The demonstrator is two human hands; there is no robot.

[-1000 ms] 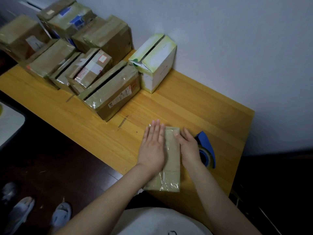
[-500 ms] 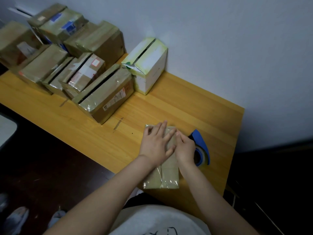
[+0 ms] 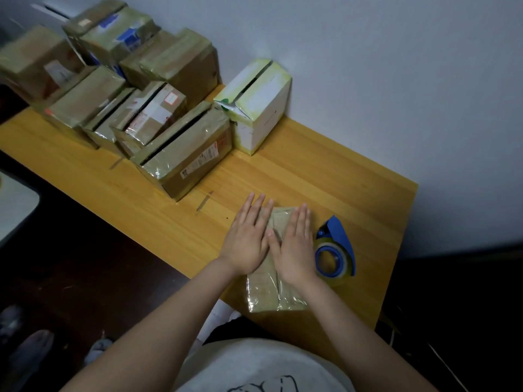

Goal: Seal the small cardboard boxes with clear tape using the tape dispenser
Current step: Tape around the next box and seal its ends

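I can make out only the near end of the small box (image 3: 268, 294), since both hands cover its middle. The left hand (image 3: 249, 240) and right hand (image 3: 294, 246) lie flat on top, side by side, fingers straight, gripping nothing. The brown box, glossy with clear tape, sits near the front edge of the desk (image 3: 311, 171), and the blue tape dispenser (image 3: 336, 247) is just to its right.

Left hand (image 3: 249, 239) and right hand (image 3: 294, 244) are pressing flat, fingers straight, on the small box (image 3: 271, 295). Tape dispenser (image 3: 336, 250) is lying just right of the small box on the table (image 3: 311, 165). White box (image 3: 260, 108) and brown boxes (image 3: 184, 154) are sitting well beyond it.
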